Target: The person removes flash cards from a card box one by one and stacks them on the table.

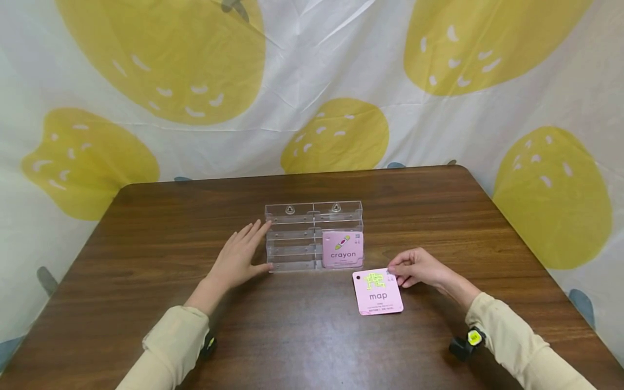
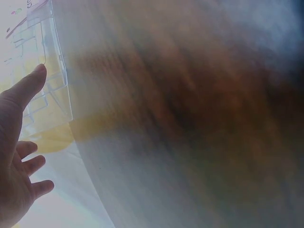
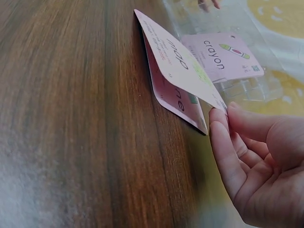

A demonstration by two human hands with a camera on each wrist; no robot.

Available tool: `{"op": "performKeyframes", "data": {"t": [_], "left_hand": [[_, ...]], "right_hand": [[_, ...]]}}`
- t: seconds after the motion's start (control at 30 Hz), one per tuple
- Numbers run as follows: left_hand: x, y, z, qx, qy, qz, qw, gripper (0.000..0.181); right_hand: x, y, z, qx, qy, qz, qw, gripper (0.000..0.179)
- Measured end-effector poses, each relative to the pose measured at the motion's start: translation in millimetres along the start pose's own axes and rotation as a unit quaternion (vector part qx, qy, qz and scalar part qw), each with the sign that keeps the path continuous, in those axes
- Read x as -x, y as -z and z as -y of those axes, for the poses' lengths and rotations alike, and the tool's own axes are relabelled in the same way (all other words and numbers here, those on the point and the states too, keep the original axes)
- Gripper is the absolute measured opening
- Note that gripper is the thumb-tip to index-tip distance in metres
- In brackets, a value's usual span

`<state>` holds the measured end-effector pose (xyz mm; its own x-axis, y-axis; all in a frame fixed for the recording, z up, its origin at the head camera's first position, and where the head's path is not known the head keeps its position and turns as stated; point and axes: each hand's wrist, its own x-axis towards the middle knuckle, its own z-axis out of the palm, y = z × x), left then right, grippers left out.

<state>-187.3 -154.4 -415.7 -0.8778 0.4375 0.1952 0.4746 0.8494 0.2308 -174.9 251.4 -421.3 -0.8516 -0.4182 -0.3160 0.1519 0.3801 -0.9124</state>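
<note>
A clear plastic card rack with two columns of pockets stands on the table. My left hand is at its left side, fingers spread and straight, thumb and fingertips right at the edge. A pink flashcard reading "crayon" sits in the right column, low down. Just in front of the rack's right corner, my right hand pinches the upper right corner of a pink "map" flashcard between thumb and fingers. The right wrist view shows this card tilted up, with another pink card beneath it, its word mostly hidden.
The brown wooden table has rounded far corners. Behind it hangs a white cloth printed with big yellow fruit. Black wrist devices are worn below the tan sleeves.
</note>
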Motion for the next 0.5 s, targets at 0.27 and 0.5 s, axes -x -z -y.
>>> {"op": "performKeyframes", "data": {"t": [0.27,0.5], "left_hand": [[-0.2,0.2,0.1,0.003,0.001,0.006,1.0,0.095],[0.1,0.7,-0.5,0.006,0.002,0.006,1.0,0.094]], "right_hand": [[-0.8,-1.2,-0.7,0.011,-0.006,-0.008,0.9999,0.028],[-0.4,-1.8,-0.7,0.028,-0.023,-0.025,0.9991,0.027]]}}
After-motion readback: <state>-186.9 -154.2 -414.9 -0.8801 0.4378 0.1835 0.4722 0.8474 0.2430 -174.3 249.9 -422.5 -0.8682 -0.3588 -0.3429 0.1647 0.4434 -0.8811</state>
